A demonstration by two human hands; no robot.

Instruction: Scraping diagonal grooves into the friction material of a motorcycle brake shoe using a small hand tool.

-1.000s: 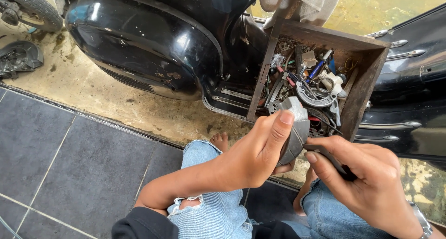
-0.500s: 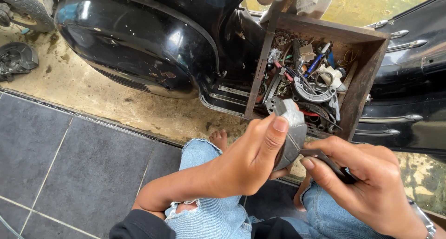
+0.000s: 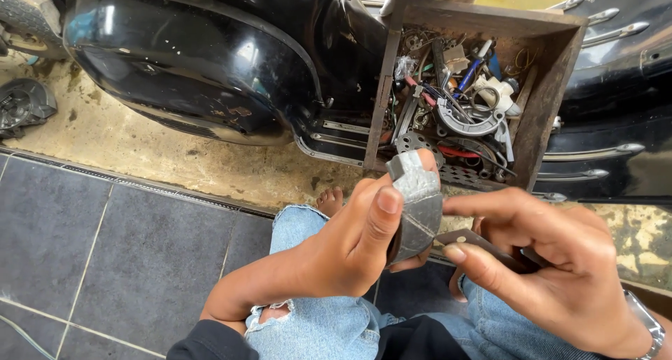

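Fingers (image 3: 381, 216) of the left hand (image 3: 343, 251) clamp a grey metal part (image 3: 418, 209) steady at frame centre while the right hand (image 3: 560, 276) pinches a dark flat tool (image 3: 483, 246) against it.

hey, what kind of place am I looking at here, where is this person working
Probably an informal vehicle repair spot, outdoors or on a porch. A black scooter body stands on stained concrete, a wooden box of spare parts and tools sits beside it, and the left hand holds a curved grey metal part.

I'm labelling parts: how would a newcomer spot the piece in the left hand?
Below the open wooden box of spare parts, the left hand pinches a curved grey brake shoe. Unlike the flat dark strip the right hand holds, it is thick and arched.
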